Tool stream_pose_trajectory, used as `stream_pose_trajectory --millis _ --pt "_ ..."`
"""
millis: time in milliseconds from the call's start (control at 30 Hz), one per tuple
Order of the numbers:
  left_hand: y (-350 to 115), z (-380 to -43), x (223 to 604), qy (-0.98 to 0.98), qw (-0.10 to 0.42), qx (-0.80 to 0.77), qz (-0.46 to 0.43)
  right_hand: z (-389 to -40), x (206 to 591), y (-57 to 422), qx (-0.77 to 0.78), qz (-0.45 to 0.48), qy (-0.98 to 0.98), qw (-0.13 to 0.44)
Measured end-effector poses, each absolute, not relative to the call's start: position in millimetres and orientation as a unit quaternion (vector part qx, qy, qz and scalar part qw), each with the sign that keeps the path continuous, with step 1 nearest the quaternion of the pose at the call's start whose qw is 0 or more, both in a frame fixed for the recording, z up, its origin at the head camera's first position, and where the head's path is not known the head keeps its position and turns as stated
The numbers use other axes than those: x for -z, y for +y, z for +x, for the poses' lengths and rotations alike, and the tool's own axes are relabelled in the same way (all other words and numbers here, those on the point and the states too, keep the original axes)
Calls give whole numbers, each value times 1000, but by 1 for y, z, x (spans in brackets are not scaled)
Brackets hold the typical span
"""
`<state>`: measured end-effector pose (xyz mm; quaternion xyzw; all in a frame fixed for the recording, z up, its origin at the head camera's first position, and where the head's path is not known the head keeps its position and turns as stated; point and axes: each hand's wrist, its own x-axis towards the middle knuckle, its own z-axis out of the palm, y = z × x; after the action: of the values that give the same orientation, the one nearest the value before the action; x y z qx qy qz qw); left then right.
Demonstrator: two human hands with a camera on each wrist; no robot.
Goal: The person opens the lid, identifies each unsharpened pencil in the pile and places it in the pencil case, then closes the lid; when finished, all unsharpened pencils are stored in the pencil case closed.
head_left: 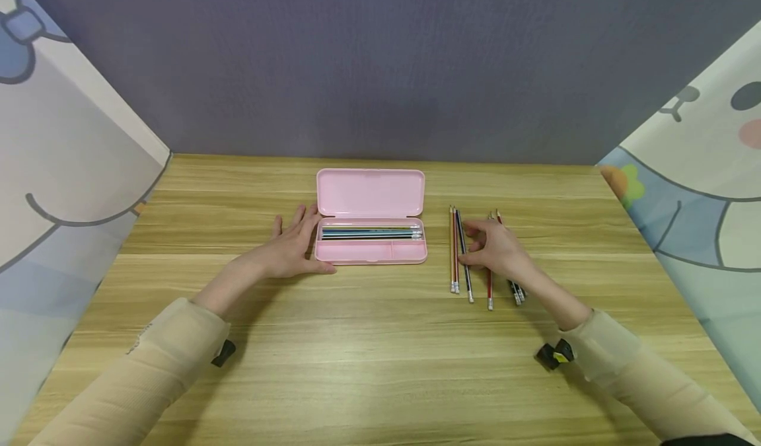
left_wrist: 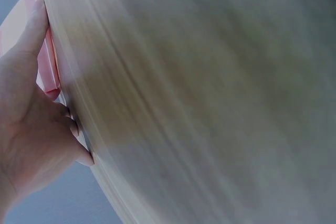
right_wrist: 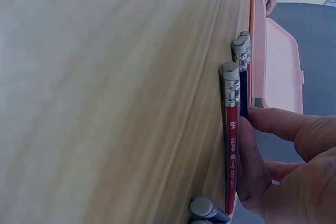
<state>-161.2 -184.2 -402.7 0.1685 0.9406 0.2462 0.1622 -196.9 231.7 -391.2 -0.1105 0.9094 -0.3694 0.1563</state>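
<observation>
A pink pencil case (head_left: pixel 371 253) lies with its lid raised at the back, several pencils (head_left: pixel 368 233) in its long rear compartment. My left hand (head_left: pixel 291 248) rests at the case's left end, fingers spread and thumb along the front edge; the left wrist view shows the thumb against the pink side. My right hand (head_left: pixel 498 251) is over the loose pencils to the right, thumb and fingers bent at a dark blue pencil (head_left: pixel 466 277), which they appear to pinch. Beside it on the table lies a red pencil (right_wrist: pixel 232 135), partly under the hand.
A yellow pencil (head_left: pixel 452 261) and a red one (head_left: pixel 456 271) lie between the case and my right hand. More dark pencils (head_left: pixel 516 294) show past the hand's right side. A grey partition (head_left: pixel 380 69) closes off the table's back edge.
</observation>
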Motion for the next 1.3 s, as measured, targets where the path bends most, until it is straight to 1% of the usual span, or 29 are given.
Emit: stream_pose_trajectory --millis 233,467,867,1100,1300 --pt "-184 -161 403 941 162 -245 170 -197 389 229 377 -95 903 181" --pt "-184 -161 402 940 166 -246 170 -200 390 227 363 -83 908 194" --pt "-184 -161 401 940 166 -244 169 -200 387 228 389 -72 893 216" --pt "-184 -161 401 940 167 -246 169 -204 387 231 441 -65 861 244" --pt "-184 -161 401 940 167 -246 168 -206 385 234 470 -63 842 257"
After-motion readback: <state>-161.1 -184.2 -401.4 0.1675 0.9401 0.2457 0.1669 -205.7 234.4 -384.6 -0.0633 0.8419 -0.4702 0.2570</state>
